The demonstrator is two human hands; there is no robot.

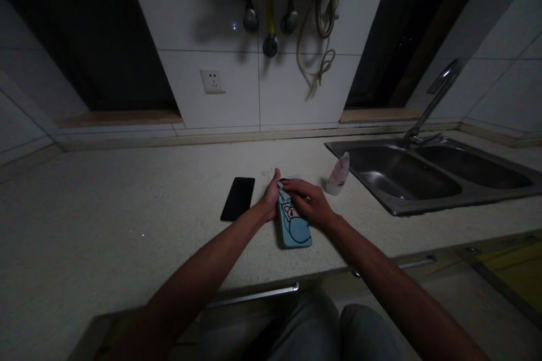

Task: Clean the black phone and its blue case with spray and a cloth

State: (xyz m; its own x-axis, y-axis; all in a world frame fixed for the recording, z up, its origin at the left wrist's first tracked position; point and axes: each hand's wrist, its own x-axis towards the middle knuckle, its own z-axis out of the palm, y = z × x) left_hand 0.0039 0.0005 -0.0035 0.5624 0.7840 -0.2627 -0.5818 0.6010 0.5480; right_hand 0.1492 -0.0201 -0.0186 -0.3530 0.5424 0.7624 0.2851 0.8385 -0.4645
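Although the loosely bent fingers of our right hand (312, 201) lie over the upper end of the blue case (295, 232) on the counter (178, 248), we cannot tell whether they pinch anything; our left hand (270, 198), thumb spread, braces its left edge. Should that brace slacken, a sideways push could skid it toward the black phone (237, 199).

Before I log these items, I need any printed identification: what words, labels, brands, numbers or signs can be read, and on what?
No text can be read in this picture.
White pouch: reddish marks, too small and blurred to read.
Blue cartoon case: a drawing, no readable words; the right hand covers part.
Black phone: nothing readable.
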